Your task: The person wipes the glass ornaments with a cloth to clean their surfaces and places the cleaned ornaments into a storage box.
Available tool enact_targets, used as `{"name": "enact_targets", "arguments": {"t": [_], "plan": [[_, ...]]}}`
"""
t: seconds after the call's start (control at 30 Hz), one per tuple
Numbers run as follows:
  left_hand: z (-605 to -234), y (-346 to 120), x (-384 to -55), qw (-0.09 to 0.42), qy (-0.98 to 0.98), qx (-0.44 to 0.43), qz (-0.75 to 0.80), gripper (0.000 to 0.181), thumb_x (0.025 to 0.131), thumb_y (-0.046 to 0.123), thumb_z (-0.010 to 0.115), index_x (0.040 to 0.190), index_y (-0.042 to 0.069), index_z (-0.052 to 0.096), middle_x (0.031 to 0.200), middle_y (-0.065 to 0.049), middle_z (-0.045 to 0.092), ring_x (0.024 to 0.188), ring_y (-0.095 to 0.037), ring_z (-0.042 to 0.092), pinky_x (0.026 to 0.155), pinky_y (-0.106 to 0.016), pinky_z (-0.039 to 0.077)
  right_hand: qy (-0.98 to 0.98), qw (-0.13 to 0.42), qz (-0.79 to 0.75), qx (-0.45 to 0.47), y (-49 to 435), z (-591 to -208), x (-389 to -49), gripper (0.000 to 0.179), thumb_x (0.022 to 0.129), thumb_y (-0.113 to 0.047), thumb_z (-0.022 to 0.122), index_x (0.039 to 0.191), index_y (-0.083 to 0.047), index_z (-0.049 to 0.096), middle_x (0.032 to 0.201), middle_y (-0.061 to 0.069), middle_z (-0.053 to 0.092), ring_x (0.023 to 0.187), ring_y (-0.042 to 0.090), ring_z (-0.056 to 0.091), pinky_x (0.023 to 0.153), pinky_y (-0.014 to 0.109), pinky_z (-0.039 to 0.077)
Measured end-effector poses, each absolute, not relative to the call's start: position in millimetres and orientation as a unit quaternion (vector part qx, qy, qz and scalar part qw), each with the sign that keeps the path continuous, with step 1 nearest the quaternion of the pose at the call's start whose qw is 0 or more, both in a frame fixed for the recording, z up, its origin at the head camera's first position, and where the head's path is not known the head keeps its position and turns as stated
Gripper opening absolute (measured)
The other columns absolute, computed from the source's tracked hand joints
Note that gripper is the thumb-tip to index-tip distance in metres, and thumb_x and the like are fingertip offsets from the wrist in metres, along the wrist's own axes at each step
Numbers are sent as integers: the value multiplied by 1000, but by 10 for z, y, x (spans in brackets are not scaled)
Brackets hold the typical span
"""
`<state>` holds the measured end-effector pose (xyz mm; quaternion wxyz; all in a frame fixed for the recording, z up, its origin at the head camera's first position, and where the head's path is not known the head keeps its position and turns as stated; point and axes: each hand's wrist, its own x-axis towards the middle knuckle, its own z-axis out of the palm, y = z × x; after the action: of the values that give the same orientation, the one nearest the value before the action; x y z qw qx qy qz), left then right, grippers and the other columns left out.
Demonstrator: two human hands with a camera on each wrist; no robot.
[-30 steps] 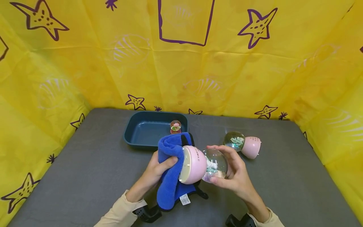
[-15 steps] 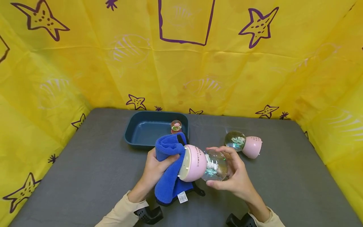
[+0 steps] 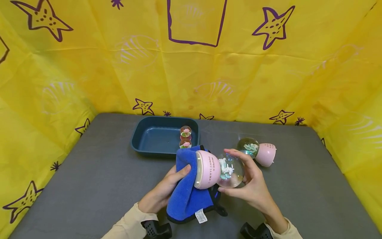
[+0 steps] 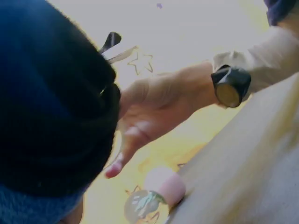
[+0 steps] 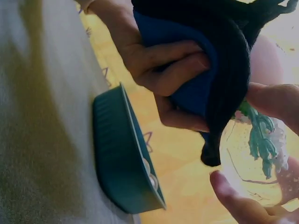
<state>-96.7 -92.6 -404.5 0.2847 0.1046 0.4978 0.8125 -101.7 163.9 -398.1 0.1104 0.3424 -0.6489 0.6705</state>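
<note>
A snow globe [image 3: 208,170] with a pink lettered base and a clear ball lies sideways between my hands, base to the left. My left hand [image 3: 167,186] grips a folded blue cloth [image 3: 188,196] with black edging and a white tag, thumb on top, the cloth pressed to the globe's base. From the right, my right hand [image 3: 253,186] holds the clear ball between thumb and fingers. White and green figures show inside the ball. In the right wrist view the left fingers [image 5: 177,70] curl over the cloth, which covers part of the base.
A dark teal tray [image 3: 149,142] stands behind the hands with small globes [image 3: 185,132] at its right end. To the right, a second pink-based snow globe [image 3: 265,155] lies on its side on the grey table [image 3: 298,186]. Yellow patterned fabric [image 3: 191,73] hangs around the table.
The held globe and cloth have shifted slightly right. The base has turned so more lettering faces up. A second small globe in the tray has come into sight from behind the cloth.
</note>
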Motion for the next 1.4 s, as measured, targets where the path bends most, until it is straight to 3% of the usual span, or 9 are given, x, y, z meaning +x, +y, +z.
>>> {"name": "enact_targets", "arguments": {"t": [0.27, 0.4, 0.53, 0.67, 0.77, 0.97, 1.2, 1.4], "plan": [[-4029, -878, -985, 147, 577, 72, 800, 64, 96, 31, 65, 143, -1, 34, 121, 3, 61, 111, -14, 58, 98, -32, 49, -651, 124, 662, 350, 1609, -3978, -1035, 89, 52, 23, 85, 130, 13, 43, 142, 25, 50, 138, 26, 46, 99, 22, 50], [-4021, -868, -1014, 95, 619, 40, 779, 55, 94, 23, 66, 138, 1, 43, 125, -8, 62, 111, -19, 60, 99, -38, 50, -662, 145, 652, 340, 1589, -3989, -1027, 88, 51, 23, 86, 128, 12, 44, 139, 20, 53, 134, 25, 49, 97, 22, 51], [-4008, -880, -1020, 142, 611, 19, 779, 61, 97, 33, 61, 145, 7, 35, 135, -17, 54, 115, -22, 59, 101, -46, 49, -673, 181, 637, 330, 1558, -4010, -1016, 85, 50, 23, 85, 123, 12, 44, 139, 15, 54, 133, 23, 48, 101, 21, 47], [-4006, -895, -1000, 259, 528, 37, 808, 73, 98, 49, 54, 150, 10, 20, 131, -9, 53, 115, -20, 59, 99, -43, 50, -686, 219, 608, 334, 1541, -4033, -1028, 77, 54, 19, 85, 119, 12, 43, 138, 14, 54, 135, 23, 47, 105, 21, 43], [-4012, -903, -984, 301, 479, 48, 823, 72, 98, 48, 54, 149, 11, 19, 124, -2, 56, 114, -18, 59, 97, -39, 50, -683, 221, 602, 350, 1551, -4045, -1044, 72, 59, 13, 85, 118, 12, 44, 140, 17, 51, 136, 23, 45, 101, 20, 47], [-3966, -940, -977, 264, 510, 34, 818, 73, 97, 41, 59, 150, 9, 19, 128, -2, 55, 117, -18, 56, 99, -36, 46, -644, 180, 634, 387, 1572, -4049, -1041, 71, 69, 2, 86, 122, 14, 40, 144, 27, 42, 138, 28, 43, 81, 24, 58], [-3954, -950, -1046, 160, 610, 15, 776, 64, 94, 28, 67, 146, 10, 34, 139, -18, 51, 118, -24, 58, 99, -45, 50, -628, 184, 664, 361, 1576, -4037, -1049, 88, 56, 16, 88, 126, 23, 33, 137, 27, 51, 132, 26, 51, 90, 24, 56], [-3976, -1027, -1090, 123, 635, 54, 761, 64, 90, 23, 68, 142, 3, 38, 133, -17, 54, 114, -25, 59, 97, -43, 51, -639, 193, 662, 339, 1591, -4034, -1038, 91, 49, 24, 84, 125, 23, 35, 135, 27, 53, 130, 25, 53, 88, 23, 56]]}}
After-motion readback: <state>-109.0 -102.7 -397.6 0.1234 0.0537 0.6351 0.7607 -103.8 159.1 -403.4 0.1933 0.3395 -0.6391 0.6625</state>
